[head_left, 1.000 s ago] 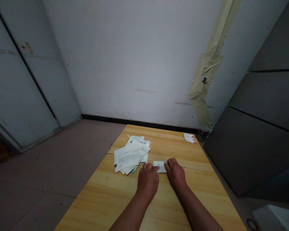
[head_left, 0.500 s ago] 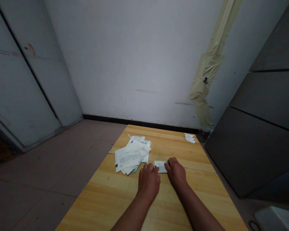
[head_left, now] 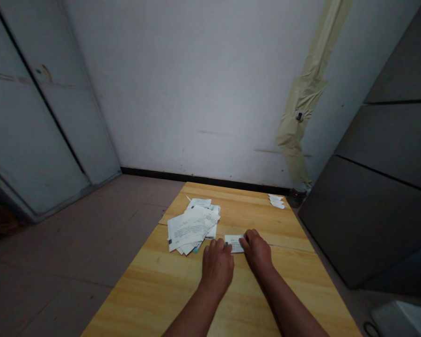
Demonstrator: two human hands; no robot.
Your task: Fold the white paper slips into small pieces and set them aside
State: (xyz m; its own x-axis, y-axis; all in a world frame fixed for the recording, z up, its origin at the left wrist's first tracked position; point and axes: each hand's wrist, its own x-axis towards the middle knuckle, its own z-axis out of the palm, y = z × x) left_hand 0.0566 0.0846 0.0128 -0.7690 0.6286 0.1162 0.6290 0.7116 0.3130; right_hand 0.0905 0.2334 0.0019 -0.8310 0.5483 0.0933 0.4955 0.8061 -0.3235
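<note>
A small, flat piece of printed paper (head_left: 235, 243), seemingly folded, lies on the wooden table (head_left: 266, 290) between my hands. Curled fingers of my left hand (head_left: 217, 263) grip its left edge, the thumb at its lower left corner. Over its right end, my right hand (head_left: 257, 250) is closed, thumb and fingers on the paper; that end is hidden under them. Just left of my left hand is a loose, fanned pile of printed sheets (head_left: 187, 228), with a bit of teal showing at its lower edge.
Several small folded papers (head_left: 276, 201) overlap in a row near the table's far right corner. Beyond the table is a white wall (head_left: 196, 93) with a taped strip (head_left: 294, 126). A dark grey panelled surface (head_left: 365, 206) stands to the right, pale doors (head_left: 56, 121) to the left.
</note>
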